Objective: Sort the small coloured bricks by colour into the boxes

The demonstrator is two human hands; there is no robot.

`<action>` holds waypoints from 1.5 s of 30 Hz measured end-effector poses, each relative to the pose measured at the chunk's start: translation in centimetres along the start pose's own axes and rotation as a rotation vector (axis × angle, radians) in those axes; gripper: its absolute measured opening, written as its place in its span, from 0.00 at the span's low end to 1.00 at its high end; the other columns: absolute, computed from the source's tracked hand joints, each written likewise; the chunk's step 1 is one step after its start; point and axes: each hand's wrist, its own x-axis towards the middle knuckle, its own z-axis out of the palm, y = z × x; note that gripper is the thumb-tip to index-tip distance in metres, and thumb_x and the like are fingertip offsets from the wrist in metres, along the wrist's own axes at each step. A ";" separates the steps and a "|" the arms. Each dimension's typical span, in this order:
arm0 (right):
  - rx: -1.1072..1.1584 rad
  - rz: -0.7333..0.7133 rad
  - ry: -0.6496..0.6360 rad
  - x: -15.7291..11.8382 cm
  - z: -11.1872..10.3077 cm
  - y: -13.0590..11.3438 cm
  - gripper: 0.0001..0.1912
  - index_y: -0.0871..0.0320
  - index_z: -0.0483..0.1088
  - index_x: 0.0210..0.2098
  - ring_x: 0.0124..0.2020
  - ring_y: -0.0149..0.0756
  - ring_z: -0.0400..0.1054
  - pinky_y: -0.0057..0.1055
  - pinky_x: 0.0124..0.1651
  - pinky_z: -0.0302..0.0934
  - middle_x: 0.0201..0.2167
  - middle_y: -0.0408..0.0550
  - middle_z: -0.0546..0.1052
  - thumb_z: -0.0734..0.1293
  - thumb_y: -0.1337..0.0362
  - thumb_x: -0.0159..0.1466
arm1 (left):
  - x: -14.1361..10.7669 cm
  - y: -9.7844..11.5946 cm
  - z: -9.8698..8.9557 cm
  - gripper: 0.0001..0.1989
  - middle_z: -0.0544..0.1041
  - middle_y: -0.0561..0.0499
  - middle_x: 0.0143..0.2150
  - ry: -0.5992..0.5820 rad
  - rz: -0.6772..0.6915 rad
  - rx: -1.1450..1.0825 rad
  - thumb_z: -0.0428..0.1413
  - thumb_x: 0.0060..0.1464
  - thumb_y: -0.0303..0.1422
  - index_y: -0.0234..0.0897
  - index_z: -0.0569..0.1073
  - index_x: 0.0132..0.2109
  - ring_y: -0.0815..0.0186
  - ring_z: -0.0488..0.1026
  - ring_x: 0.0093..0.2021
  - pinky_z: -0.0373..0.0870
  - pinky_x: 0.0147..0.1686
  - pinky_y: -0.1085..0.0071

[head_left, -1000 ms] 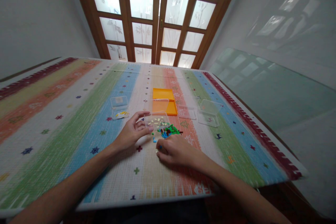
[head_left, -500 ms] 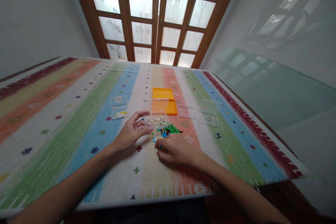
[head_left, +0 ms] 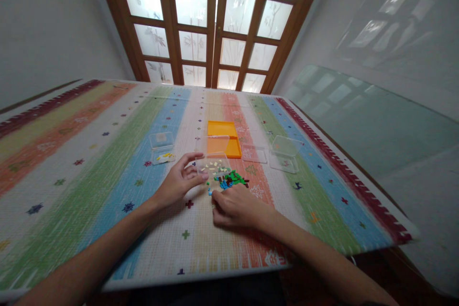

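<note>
We have our left hand [head_left: 181, 177] around the left end of a clear box [head_left: 203, 159], thumb and fingers parted to grip it; cream pieces [head_left: 215, 164] lie inside. Our right hand [head_left: 238, 204] rests low over the striped cloth [head_left: 172, 244], its fingers curled inward, and we cannot tell whether they pinch anything. Just beyond its knuckles sits a heap of green pieces [head_left: 234, 178] mixed with blue and brown ones, and a small blue piece [head_left: 210, 192] lies near its fingertips. Behind the clear box we see an open orange case [head_left: 222, 128]; yellow pieces [head_left: 165, 156] fill part of a small case [head_left: 161, 140] to the left.
</note>
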 end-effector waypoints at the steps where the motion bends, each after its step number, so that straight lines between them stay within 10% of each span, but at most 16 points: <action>1: -0.002 -0.005 0.004 0.0 0.0 0.0 0.12 0.62 0.73 0.37 0.21 0.35 0.65 0.35 0.25 0.41 0.28 0.54 0.81 0.60 0.63 0.64 | 0.0 0.0 0.0 0.28 0.69 0.43 0.64 0.000 -0.001 -0.001 0.68 0.49 0.36 0.41 0.70 0.56 0.65 0.74 0.44 0.75 0.48 0.63; 16: 0.158 -0.018 0.318 1.1 -4.2 4.0 0.11 0.60 0.73 0.40 0.24 0.32 0.63 0.29 0.29 0.44 0.24 0.44 0.75 0.67 0.58 0.65 | -0.1 0.3 0.3 0.28 0.71 0.44 0.60 -0.034 -0.036 -0.040 0.68 0.48 0.36 0.40 0.69 0.55 0.63 0.76 0.46 0.75 0.50 0.62; 27: 0.195 0.040 0.166 5.2 -5.2 4.1 0.13 0.61 0.77 0.43 0.29 0.34 0.67 0.28 0.31 0.48 0.27 0.46 0.77 0.70 0.59 0.63 | -0.6 -0.6 0.6 0.31 0.74 0.45 0.54 -0.144 -0.050 -0.138 0.70 0.48 0.34 0.42 0.68 0.58 0.63 0.76 0.45 0.75 0.48 0.63; 45: 0.322 0.065 0.184 4.3 -4.8 5.2 0.12 0.61 0.79 0.45 0.26 0.29 0.64 0.27 0.32 0.50 0.24 0.43 0.75 0.68 0.64 0.66 | -0.7 -0.2 0.6 0.38 0.78 0.43 0.54 -0.139 -0.092 -0.088 0.69 0.50 0.34 0.42 0.66 0.66 0.60 0.79 0.46 0.77 0.50 0.59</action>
